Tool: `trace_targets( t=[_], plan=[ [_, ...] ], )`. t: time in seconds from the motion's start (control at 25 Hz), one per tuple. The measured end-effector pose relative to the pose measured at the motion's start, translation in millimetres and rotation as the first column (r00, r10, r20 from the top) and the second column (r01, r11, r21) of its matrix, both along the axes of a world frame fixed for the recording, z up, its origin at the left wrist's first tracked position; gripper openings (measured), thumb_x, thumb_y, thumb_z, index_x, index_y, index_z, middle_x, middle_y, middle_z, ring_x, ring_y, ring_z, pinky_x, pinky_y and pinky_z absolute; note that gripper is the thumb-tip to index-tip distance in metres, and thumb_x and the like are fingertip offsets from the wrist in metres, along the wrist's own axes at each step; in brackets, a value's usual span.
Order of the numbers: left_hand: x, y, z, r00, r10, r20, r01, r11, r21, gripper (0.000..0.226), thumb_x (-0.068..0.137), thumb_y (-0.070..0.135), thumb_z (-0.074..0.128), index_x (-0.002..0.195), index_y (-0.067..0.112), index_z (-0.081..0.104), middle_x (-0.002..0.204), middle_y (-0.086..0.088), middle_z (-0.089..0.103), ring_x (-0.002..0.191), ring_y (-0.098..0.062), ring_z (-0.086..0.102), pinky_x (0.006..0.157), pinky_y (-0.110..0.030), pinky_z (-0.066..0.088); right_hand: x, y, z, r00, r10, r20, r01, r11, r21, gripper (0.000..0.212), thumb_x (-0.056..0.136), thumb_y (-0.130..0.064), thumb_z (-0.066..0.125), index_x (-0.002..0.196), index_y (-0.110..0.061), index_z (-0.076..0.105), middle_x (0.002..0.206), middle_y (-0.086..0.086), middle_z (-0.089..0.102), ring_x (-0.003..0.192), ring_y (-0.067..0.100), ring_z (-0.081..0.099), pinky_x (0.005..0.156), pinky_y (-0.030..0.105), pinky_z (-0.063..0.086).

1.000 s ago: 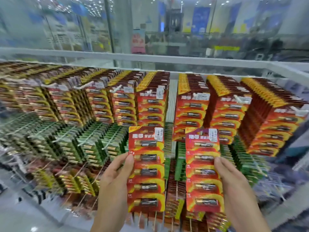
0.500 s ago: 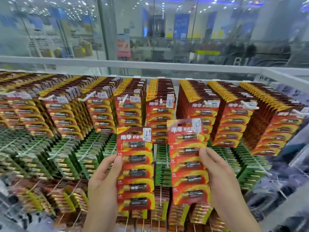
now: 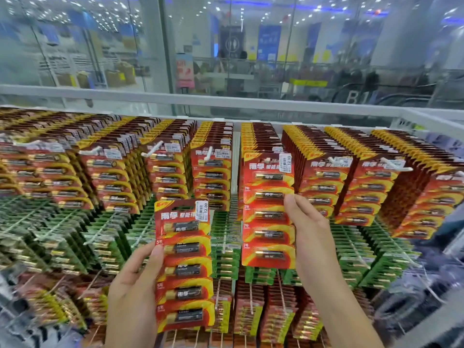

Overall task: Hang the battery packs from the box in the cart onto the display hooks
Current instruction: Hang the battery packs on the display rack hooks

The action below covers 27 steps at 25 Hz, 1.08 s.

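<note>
1. Shop glass (image 3: pixel 226 59) and a white rail (image 3: pixel 226 101) stand behind a display rack crowded with hanging battery packs.
2. One red battery pack (image 3: pixel 184 267), a card of five cells with a price sticker at its top right corner, is held upright in front of the lower rows, clear of any hook.
3. The left hand (image 3: pixel 133 292) holds it by the left edge; its grip pinches the card, thumb on the front and fingers behind.
4. A second red pack (image 3: pixel 267 212) is raised higher, its top level with the upper row, in front of a column of like packs. Whether its hole sits on a hook cannot be told.
5. The right hand (image 3: pixel 311 237) holds this pack at its right edge; its grip pinches the card midway up, thumb in front.
6. The two held packs are apart, the left one lower.
7. White hooks (image 3: pixel 155 148) jut from the full upper row of red packs (image 3: pixel 326 182).
8. Green packs (image 3: pixel 62 237) hang in the row beneath, and more red and yellow packs lower still, blurred.
</note>
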State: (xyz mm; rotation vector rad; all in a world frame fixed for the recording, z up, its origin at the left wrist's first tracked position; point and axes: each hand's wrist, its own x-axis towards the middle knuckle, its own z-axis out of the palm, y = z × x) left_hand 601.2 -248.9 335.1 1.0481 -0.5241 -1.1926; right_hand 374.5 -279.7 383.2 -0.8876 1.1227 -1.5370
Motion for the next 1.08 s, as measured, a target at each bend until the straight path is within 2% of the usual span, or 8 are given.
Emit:
trace_targets(
  t=[0.2,0.32,0.36,0.48,0.68,0.8,0.96,1.08],
  plan=[
    [12.5,1.3,-1.0,0.998,-0.054,-0.040,0.053,0.998,-0.024,0.026,0.088,0.026,0.068,0.105,0.009,0.077,0.103,-0.033,0.073,0.083,-0.049,0.072,0.085,-0.065,0.053,6.5,-20.6,-4.7,0.998,-0.016,-0.057,0.016,1.000,-0.008,0.019,0.104,-0.037,0.054,0.097,-0.034,0.072,0.093,-0.011,0.080,0.086,0.012,0.077,0.071,0.034,0.059],
    [20.9,-2.0,-1.9,0.998,-0.058,-0.010,0.058,0.998,-0.038,0.028,0.091,0.027,0.066,0.110,0.008,0.075,0.104,-0.031,0.074,0.080,-0.046,0.073,0.074,-0.055,0.059,8.8,-34.3,-11.5,0.993,-0.049,-0.106,0.049,0.999,-0.011,0.018,0.105,-0.041,0.052,0.097,-0.036,0.068,0.087,-0.021,0.078,0.083,0.002,0.075,0.066,0.023,0.058],
    [23.9,-4.9,-0.9,0.999,-0.048,0.016,0.049,0.998,-0.047,0.027,0.092,0.026,0.065,0.110,0.008,0.074,0.102,-0.026,0.076,0.078,-0.044,0.075,0.068,-0.051,0.061,9.4,-38.9,-15.5,0.991,-0.064,-0.120,0.063,0.998,-0.013,0.019,0.104,-0.044,0.052,0.100,-0.035,0.068,0.092,-0.021,0.078,0.090,0.002,0.075,0.073,0.023,0.059],
    [31.9,-19.7,13.2,0.993,-0.029,0.115,0.043,0.992,-0.120,0.027,0.096,0.029,0.062,0.112,0.010,0.072,0.100,-0.018,0.078,0.078,-0.037,0.077,0.061,-0.047,0.064,12.1,-46.3,-25.2,0.985,-0.088,-0.152,0.090,0.996,0.005,0.035,0.097,-0.059,0.056,0.115,-0.033,0.072,0.118,-0.014,0.075,0.117,0.013,0.068,0.104,0.043,0.052],
    [48.3,-57.4,37.0,0.979,0.029,0.202,0.021,0.970,-0.242,0.025,0.101,0.029,0.059,0.116,0.013,0.071,0.104,-0.014,0.079,0.084,-0.035,0.078,0.070,-0.052,0.064,13.4,-46.7,-28.6,0.979,-0.084,-0.187,0.085,0.996,-0.005,0.031,0.100,-0.058,0.053,0.104,-0.036,0.074,0.111,-0.014,0.077,0.110,0.011,0.071,0.101,0.045,0.053],
    [54.2,-71.7,37.9,0.980,0.056,0.192,-0.008,0.970,-0.244,0.021,0.103,0.029,0.059,0.113,0.016,0.072,0.104,-0.013,0.079,0.086,-0.035,0.077,0.071,-0.050,0.063,14.0,-44.3,-25.0,0.979,-0.093,-0.180,0.094,0.996,-0.005,0.032,0.103,-0.051,0.049,0.099,-0.031,0.074,0.099,-0.012,0.079,0.095,0.011,0.075,0.087,0.037,0.056],
    [57.1,-77.4,33.6,0.977,0.076,0.202,-0.028,0.972,-0.233,0.017,0.104,0.027,0.059,0.108,0.019,0.073,0.099,-0.008,0.080,0.081,-0.027,0.079,0.063,-0.042,0.064,15.3,-44.8,-31.1,0.974,-0.104,-0.202,0.101,0.995,-0.025,0.058,0.083,-0.083,0.057,0.118,-0.040,0.072,0.127,-0.012,0.071,0.126,0.017,0.063,0.110,0.053,0.047],
    [58.1,-75.5,32.6,0.975,0.077,0.207,-0.029,0.974,-0.225,0.016,0.104,0.026,0.059,0.108,0.018,0.073,0.096,-0.006,0.080,0.080,-0.029,0.079,0.063,-0.044,0.065,15.0,-47.9,-37.0,0.975,-0.116,-0.191,0.112,0.993,-0.034,0.082,0.071,-0.092,0.058,0.129,-0.036,0.067,0.135,-0.011,0.067,0.131,0.019,0.060,0.112,0.055,0.045]
  ],
)
